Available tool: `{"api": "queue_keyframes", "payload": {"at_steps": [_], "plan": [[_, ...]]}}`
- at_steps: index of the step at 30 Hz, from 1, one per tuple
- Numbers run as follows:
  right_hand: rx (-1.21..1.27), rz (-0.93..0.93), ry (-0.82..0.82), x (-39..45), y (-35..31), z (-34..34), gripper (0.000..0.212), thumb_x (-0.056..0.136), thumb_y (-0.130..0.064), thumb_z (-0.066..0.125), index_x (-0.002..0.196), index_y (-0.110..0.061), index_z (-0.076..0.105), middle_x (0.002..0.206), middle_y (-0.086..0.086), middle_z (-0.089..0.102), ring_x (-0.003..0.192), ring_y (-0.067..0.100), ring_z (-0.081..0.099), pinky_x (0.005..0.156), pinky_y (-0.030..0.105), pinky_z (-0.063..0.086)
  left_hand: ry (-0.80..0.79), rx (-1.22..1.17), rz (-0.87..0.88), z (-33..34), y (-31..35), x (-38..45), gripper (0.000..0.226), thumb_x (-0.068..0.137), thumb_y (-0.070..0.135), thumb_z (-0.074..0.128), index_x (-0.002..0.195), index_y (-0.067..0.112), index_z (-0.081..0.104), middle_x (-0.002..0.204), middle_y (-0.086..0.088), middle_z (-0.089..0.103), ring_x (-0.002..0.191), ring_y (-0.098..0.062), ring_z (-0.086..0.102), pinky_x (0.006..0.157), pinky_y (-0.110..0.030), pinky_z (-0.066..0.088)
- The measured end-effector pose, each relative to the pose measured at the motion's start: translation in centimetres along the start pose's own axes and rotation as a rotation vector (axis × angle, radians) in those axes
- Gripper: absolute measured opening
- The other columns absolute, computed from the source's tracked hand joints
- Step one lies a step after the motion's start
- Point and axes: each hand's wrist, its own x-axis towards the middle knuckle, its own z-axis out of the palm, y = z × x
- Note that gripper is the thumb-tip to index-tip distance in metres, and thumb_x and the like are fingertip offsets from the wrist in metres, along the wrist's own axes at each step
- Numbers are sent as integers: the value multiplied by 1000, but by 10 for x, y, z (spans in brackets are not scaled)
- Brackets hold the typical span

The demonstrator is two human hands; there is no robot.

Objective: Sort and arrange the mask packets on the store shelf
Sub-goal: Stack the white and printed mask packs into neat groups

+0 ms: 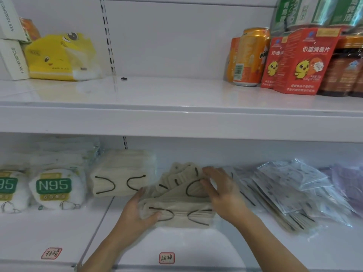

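Left hand: the left hand (137,210) grips the left end of a beige mask packet (177,214), thumb on its front face.
Right hand: the right hand (221,190) lies with fingers spread across the loose beige packets (180,179) just behind.
Place: middle of the lower shelf (196,246), near its front edge.
Neighbours: a tidy beige stack (121,173) to the left, N95 packs (56,188) beyond, clear-wrapped packets (290,193) to the right.

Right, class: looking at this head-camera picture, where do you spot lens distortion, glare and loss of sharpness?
Head view: the wide lens bows the upper shelf edge and tilts the white boxes at the left; glare glints off the clear mask packets and the glossy shelf; the green cans at the top right are smeared; both hands, left hand and right hand, look soft.
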Motion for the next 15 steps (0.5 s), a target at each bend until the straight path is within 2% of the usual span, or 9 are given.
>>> {"api": "queue_keyframes", "payload": {"at_steps": [2, 4, 6, 8, 10, 11, 13, 15], "plan": [[-181, -186, -62, 12, 2, -1, 19, 98, -17, 56, 113, -17, 69, 95, -10, 65, 87, 13, 57, 77, 29, 44, -27, 16, -6, 0, 2, -1, 71, 75, -1, 85, 134, 24, 55, 128, 22, 66, 124, 2, 57, 97, -7, 42], [-355, -309, -170, 19, 3, 1, 29, 91, -7, 60, 116, -19, 68, 92, -2, 65, 84, 23, 56, 73, 34, 40, -39, 19, 11, 2, -1, -2, 73, 74, -3, 85, 137, 19, 54, 131, 19, 65, 126, 0, 56, 99, -8, 40], [-465, -402, -281, 22, -2, 7, 50, 80, 2, 59, 123, -22, 66, 93, 1, 62, 85, 26, 55, 74, 36, 41, -21, 8, 5, 4, -1, -3, 76, 72, -2, 86, 136, 20, 54, 129, 22, 65, 126, 1, 56, 97, -7, 41], [-566, -426, -384, 17, -9, 15, 51, 91, -11, 46, 139, -26, 54, 104, 1, 58, 98, 27, 52, 89, 43, 43, -25, -7, -11, 4, -2, -4, 79, 71, 3, 90, 139, 18, 53, 132, 18, 65, 127, -1, 56, 98, -8, 42], [-577, -371, -450, 9, -11, 19, 48, 98, -32, 30, 143, -31, 46, 113, -1, 55, 110, 26, 48, 103, 51, 38, -22, 2, -16, 3, -5, -3, 82, 70, 11, 91, 142, 16, 52, 135, 12, 65, 129, -3, 55, 101, -11, 42], [-580, -364, -437, 7, -11, 20, 47, 98, -36, 30, 141, -32, 47, 112, -1, 55, 111, 26, 48, 105, 54, 37, -18, 13, -20, 3, -7, -3, 82, 69, 12, 92, 141, 20, 52, 135, 12, 64, 130, -1, 54, 102, -10, 41], [-603, -384, -377, 5, -9, 20, 43, 96, -29, 41, 138, -32, 51, 107, -1, 57, 108, 27, 51, 103, 56, 40, 10, 19, -33, 1, -10, -2, 77, 70, 11, 92, 135, 26, 55, 134, 12, 63, 128, 3, 53, 107, -15, 42], [-523, -387, -312, 8, -10, 21, 43, 93, -18, 55, 134, -29, 55, 105, -2, 60, 103, 25, 54, 98, 50, 45, 15, 41, -13, 1, -7, 0, 69, 71, 11, 90, 132, 22, 59, 130, 7, 67, 125, -6, 59, 107, -27, 47]]}}
